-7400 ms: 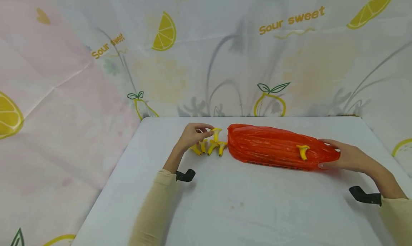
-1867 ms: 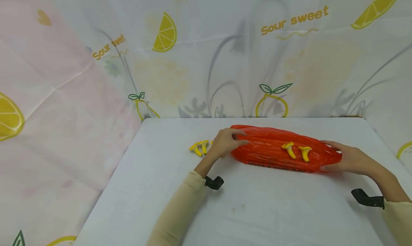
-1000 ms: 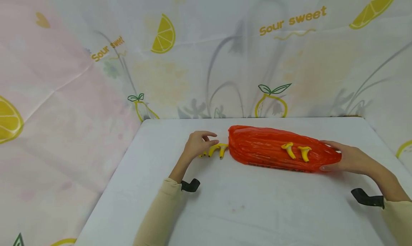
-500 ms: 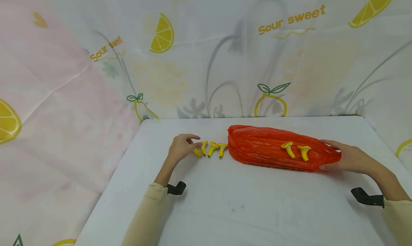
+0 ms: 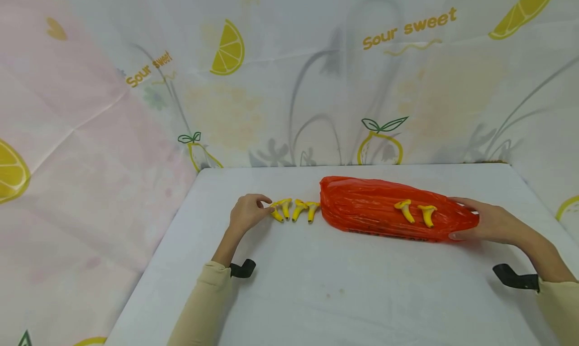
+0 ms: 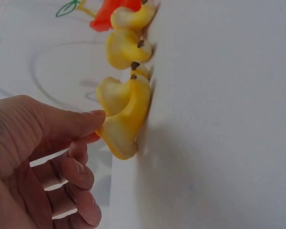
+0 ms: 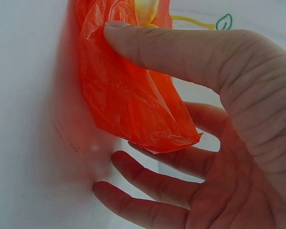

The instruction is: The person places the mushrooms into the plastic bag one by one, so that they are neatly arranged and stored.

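Note:
My left hand is at the left end of a row of several yellow chanterelle mushrooms on the table. In the left wrist view, its thumb and forefinger pinch the cap edge of the nearest chanterelle, while the other fingers curl loosely below. That chanterelle overlaps another one just behind it. At the right, my right hand holds the tapered end of a long red plastic bag, thumb on one side and fingers spread on the other. Two chanterelles lie on top of the bag, toward its right half.
The row's right-hand chanterelle lies right at the bag's left end. A white table carries everything. A lemon-printed curtain hangs behind its back edge.
A second chanterelle has been put on the bag by my left hand. That hand then came back left along the row and took hold of the leftmost chanterelle. My right hand stayed put.

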Demonstrator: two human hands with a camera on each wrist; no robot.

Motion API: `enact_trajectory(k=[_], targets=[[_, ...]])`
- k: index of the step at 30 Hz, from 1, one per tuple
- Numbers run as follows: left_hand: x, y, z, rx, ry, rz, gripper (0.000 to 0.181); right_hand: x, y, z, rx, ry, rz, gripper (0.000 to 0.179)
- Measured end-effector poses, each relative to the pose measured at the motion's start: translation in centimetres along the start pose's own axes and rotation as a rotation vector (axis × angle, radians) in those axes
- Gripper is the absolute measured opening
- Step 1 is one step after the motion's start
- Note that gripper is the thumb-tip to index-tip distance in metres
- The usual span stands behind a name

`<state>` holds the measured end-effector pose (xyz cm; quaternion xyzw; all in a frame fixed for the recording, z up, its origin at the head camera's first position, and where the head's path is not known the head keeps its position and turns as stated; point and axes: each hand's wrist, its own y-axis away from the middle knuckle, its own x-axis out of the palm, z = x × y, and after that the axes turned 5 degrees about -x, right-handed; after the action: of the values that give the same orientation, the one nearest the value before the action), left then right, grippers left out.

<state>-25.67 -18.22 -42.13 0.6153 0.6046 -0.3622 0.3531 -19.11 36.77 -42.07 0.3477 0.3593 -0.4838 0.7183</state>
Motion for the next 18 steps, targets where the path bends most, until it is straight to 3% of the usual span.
enact_trajectory(k=[18], targets=[[-0.11,0.0,-0.09,-0.025,-0.055,0.038,0.018,0.14,0.07,-0.02,-0.003,0.014,0.001,0.093]])
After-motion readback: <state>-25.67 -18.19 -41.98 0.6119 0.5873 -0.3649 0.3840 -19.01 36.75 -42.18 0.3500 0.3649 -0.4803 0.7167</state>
